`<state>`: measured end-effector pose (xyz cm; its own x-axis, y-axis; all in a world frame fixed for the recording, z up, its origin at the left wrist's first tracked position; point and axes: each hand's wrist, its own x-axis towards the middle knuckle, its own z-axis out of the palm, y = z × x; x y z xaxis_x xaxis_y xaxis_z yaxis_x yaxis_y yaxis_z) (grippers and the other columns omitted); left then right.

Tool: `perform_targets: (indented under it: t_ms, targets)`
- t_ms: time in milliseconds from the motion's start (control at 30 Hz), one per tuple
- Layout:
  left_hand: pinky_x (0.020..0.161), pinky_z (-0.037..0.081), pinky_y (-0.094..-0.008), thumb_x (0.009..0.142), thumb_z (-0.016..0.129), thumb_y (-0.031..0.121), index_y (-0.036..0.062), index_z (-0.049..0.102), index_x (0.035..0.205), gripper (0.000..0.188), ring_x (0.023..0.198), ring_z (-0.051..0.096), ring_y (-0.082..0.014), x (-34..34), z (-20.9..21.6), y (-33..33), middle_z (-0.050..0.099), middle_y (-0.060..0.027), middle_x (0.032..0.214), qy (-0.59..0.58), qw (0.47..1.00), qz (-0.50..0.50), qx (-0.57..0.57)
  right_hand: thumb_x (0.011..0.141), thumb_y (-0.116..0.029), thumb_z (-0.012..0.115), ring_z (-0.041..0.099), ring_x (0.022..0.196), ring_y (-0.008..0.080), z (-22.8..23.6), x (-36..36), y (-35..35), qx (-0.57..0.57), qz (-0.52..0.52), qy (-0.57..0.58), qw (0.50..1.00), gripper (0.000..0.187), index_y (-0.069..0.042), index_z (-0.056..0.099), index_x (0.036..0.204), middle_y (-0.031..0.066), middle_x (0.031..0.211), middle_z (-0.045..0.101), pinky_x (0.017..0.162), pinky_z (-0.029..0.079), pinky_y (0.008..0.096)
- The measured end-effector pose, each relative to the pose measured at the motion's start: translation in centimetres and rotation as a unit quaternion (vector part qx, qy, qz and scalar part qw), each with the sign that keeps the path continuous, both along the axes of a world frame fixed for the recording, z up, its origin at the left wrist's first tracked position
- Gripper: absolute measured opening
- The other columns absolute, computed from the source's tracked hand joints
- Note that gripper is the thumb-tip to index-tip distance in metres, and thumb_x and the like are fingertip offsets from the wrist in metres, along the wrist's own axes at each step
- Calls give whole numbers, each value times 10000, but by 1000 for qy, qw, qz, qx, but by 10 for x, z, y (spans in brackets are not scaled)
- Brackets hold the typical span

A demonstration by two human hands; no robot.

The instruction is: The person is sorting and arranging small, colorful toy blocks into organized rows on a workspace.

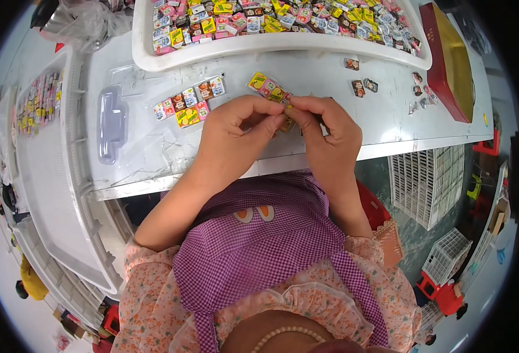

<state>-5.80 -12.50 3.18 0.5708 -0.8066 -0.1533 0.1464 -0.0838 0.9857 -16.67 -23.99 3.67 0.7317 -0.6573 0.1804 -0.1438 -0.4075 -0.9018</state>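
Note:
Over the near edge of the table, my left hand (234,138) and my right hand (335,134) meet, thumbs and forefingers pinched together. A small row of block-shaped packets (266,87), yellow and pink, runs out from between the fingertips. The near end of that row is partly covered by my fingers. To the left of my left hand lies a group of similar packets (184,105) in brown, white, pink and yellow, set side by side in rows. A clear plastic tray (110,125) lies farther left.
A large white tub (283,45) heaped with loose packets stands at the far side. Several stray packets (358,88) lie at right, near a red and gold box (449,65). A white tray (65,176) holding packets flanks the table's left. Plastic crates (427,182) stand on the floor.

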Motion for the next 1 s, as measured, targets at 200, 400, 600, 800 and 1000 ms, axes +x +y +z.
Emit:
perform_targets:
  t_ms: [200,400,600,800,1000]
  targets:
    - [686,492,-274,807,671,43,17,662,914,111,745,625,-158,5,-7,1,661,-79,820,-175,978,35,111,911,-63,580,617,811,129,-2,-12,-26,261,-112,-11,959,134,-28,637,1027,57,927,666,689,467,226]
    - [715,473,-386,732,650,13,31,661,828,98,808,584,-299,3,-8,-3,659,-96,802,-348,934,19,72,960,-64,488,608,971,214,-6,-25,-37,458,-78,-217,859,216,28,580,1132,138,1122,599,864,480,297]
    - [699,466,-383,723,655,14,28,654,781,59,789,579,-285,5,-9,-3,656,-84,790,-359,930,20,79,951,-2,449,593,1033,231,-1,-20,-24,401,-42,-192,895,300,30,479,1248,157,1154,582,925,469,318]
    - [689,431,-342,748,678,39,37,663,809,63,753,555,-247,6,-6,1,605,-68,734,-418,904,2,90,955,10,423,570,1098,239,-4,-23,-29,282,14,-135,950,296,4,440,1250,156,1247,518,915,490,326]
    - [677,435,-393,713,681,32,36,645,774,71,759,513,-294,3,-6,4,577,-81,763,-440,893,-15,99,917,76,438,578,1108,262,0,-16,-15,209,34,-115,970,373,8,406,1282,178,1276,512,927,489,360]
